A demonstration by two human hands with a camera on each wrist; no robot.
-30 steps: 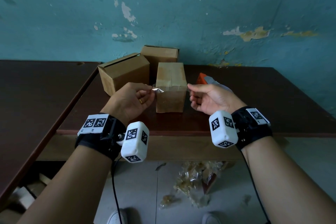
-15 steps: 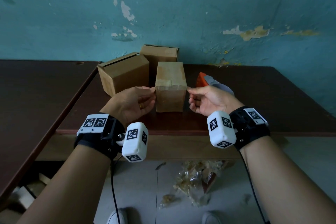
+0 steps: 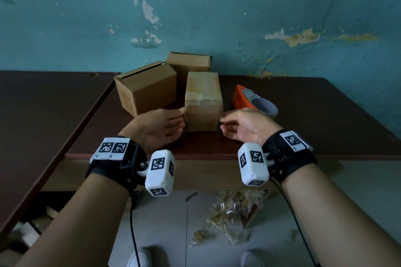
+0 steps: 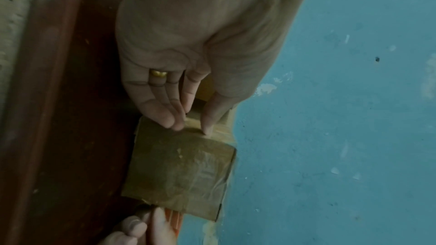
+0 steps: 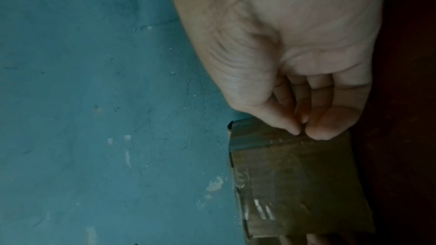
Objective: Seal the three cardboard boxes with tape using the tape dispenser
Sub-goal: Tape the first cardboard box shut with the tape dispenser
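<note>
A small cardboard box [image 3: 204, 102] stands upright mid-table, clear tape along its top seam and across its front. My left hand [image 3: 183, 115] presses straight fingers and thumb against the box's left edge; the left wrist view shows the fingertips [image 4: 169, 122] on the tape there, on the box [image 4: 179, 170]. My right hand [image 3: 221, 120] is at the box's right edge, fingers curled. In the right wrist view its thumb and forefinger [image 5: 303, 131] meet on the tape end at the box [image 5: 295, 174] corner. The orange tape dispenser [image 3: 243, 97] lies to the right.
Two more cardboard boxes [image 3: 147, 86] [image 3: 188, 63] stand behind and to the left, by the teal wall. The dark wooden table [image 3: 303, 115] has bare room on the right. A second table [image 3: 43, 104] adjoins at left. Plastic litter [image 3: 234, 208] lies on the floor.
Both hands held a tape strip stretched in front of the box. They moved in to the box, the strip now lies on its front, and the hands sit at its two side edges.
</note>
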